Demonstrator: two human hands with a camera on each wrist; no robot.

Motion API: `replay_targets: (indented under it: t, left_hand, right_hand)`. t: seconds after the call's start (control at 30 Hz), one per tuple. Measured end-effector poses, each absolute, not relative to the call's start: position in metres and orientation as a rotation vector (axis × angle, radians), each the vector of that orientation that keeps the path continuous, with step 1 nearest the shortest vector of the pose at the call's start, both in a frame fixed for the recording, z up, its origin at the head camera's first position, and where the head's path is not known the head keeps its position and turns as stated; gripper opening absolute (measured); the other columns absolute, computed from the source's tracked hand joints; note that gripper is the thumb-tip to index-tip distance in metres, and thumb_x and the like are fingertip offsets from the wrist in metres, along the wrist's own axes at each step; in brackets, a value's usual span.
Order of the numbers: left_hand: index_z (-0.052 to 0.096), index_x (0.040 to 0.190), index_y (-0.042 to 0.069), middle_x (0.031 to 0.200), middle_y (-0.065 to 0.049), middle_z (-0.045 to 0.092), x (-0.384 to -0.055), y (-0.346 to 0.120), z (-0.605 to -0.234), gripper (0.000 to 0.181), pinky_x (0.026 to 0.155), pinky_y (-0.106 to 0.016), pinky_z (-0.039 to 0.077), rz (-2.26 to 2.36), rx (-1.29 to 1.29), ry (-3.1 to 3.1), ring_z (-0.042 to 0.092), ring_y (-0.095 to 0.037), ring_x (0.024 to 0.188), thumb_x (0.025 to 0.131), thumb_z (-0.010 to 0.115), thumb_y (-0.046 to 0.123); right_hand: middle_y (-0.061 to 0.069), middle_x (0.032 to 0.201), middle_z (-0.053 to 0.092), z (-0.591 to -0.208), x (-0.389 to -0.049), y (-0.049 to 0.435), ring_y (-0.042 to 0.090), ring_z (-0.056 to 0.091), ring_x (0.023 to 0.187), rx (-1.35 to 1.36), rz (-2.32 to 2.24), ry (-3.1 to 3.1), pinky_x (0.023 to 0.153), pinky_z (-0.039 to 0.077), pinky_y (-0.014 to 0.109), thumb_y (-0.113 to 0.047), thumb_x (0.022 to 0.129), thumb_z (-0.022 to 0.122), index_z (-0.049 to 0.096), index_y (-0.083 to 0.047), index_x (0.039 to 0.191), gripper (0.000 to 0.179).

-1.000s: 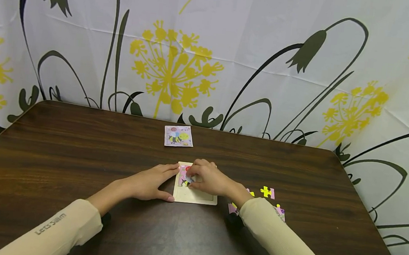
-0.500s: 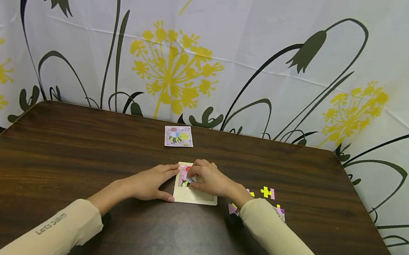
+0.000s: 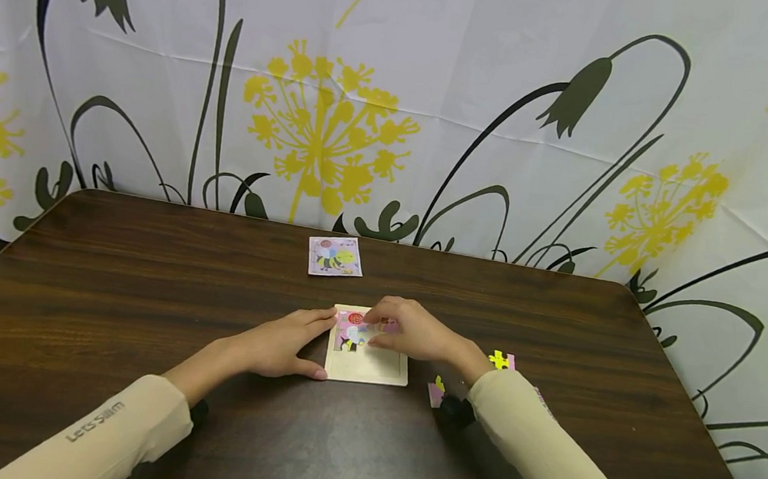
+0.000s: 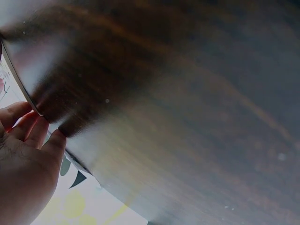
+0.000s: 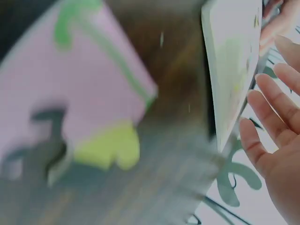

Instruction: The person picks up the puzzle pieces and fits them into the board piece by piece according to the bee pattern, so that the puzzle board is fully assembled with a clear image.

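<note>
Centrally, tray holds pieces along its upper part. Left hand touches its left edge, right hand over its upper right; each grip relaxed, nothing held. Loose pieces lie right of centre.

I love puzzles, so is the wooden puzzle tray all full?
No, only partly: the tray has pieces in its far part, but bare wood shows nearer, and a loose yellow piece lies outside.

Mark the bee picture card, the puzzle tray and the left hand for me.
bee picture card (image 3: pixel 336 256): head view, middle of its printed face.
puzzle tray (image 3: pixel 366 365): head view, bare lower part of its floor.
left hand (image 3: pixel 279 343): head view, back of the hand.
</note>
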State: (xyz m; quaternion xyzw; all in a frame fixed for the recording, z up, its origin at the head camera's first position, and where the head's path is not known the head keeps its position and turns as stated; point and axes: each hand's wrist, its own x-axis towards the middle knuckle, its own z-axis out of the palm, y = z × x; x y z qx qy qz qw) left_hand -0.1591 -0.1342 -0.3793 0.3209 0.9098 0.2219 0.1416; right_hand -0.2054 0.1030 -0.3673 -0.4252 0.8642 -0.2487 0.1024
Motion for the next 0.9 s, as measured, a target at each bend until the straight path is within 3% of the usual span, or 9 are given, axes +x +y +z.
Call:
replay_targets:
  t: [0.67, 0.9]
  left_hand:
    - [0.031, 0.139, -0.005, 0.145, -0.02, 0.025, -0.159, -0.134, -0.379, 0.079, 0.101, -0.049, 0.026, 0.637, 0.919, 2.623, 0.025, -0.036, 0.13, 0.082, 0.066, 0.038]
    - [0.03, 0.14, -0.004, 0.146, -0.019, 0.023, -0.158, -0.133, -0.38, 0.079, 0.101, -0.049, 0.026, 0.639, 0.913, 2.615, 0.024, -0.035, 0.131, 0.083, 0.066, 0.037]
  right_hand:
    - [0.007, 0.103, 0.062, -0.354, -0.214, 0.202, 0.025, 0.056, 0.097, -0.92, -0.649, 2.559, 0.085, 0.045, 0.042, -0.017, 0.081, 0.07, 0.065, -0.003, 0.104, 0.027]
    - [0.002, 0.102, 0.061, -0.36, -0.208, 0.23, 0.024, 0.054, 0.099, -0.827, -0.648, 2.584, 0.085, 0.044, 0.043, -0.019, 0.079, 0.072, 0.065, -0.007, 0.102, 0.026]
